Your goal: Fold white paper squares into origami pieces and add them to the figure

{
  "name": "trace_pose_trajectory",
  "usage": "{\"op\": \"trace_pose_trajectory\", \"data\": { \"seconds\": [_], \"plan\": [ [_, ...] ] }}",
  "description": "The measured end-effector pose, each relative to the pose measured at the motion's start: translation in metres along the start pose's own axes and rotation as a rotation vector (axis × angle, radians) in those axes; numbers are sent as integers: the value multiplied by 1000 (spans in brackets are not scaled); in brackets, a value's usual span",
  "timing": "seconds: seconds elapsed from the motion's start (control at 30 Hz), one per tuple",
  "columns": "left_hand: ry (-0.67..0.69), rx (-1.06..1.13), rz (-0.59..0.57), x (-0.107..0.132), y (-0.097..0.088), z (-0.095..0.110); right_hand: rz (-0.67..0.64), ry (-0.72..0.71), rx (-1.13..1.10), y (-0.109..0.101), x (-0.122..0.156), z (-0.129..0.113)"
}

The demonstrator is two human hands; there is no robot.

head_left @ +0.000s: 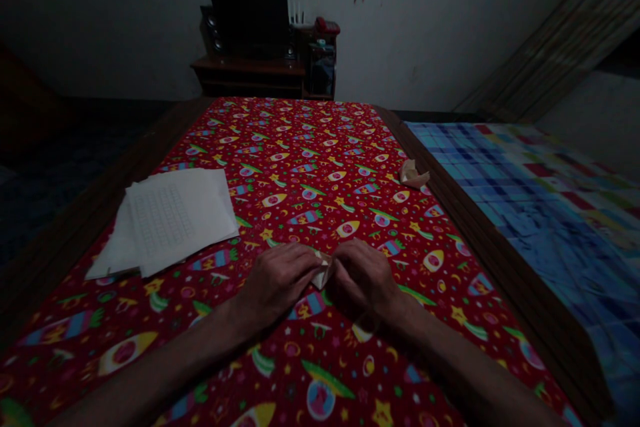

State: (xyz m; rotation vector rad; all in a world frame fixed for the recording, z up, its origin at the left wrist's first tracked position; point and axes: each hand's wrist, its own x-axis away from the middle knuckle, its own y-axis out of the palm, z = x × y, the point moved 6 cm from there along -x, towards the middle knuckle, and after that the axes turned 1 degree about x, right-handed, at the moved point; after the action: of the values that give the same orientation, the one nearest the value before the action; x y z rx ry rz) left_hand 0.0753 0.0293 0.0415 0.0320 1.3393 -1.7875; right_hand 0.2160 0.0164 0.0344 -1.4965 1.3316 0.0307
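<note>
A small folded paper (321, 275), pale beige with angular, lighter facets, sits between the fingers of the left hand (280, 277) and the right hand (365, 277), over the red patterned cover (285, 360). Both sets of fingers are curled nearly closed, pinching its opposite sides. They cover its side edges, so its full outline is hidden; dimness blurs the creases, and whether it touches the cloth beneath the fingers I cannot tell.

matt paper sheets (205, 213), creased paper piece (321, 277), dull wood-looking table edge (484, 247)
</note>
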Motion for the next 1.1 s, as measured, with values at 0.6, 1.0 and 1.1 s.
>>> {"op": "trace_pose_trajectory", "data": {
  "seconds": [0.6,1.0,1.1],
  "plan": [
    [-187,-302,-239,-14,5,-13,-118,100,40,1,3,16],
    [-148,-243,-297,-24,12,-9,-153,35,37,7,7,15],
    [-155,-239,-291,-23,13,-9,-157,30,18,6,5,12]
  ]
}}
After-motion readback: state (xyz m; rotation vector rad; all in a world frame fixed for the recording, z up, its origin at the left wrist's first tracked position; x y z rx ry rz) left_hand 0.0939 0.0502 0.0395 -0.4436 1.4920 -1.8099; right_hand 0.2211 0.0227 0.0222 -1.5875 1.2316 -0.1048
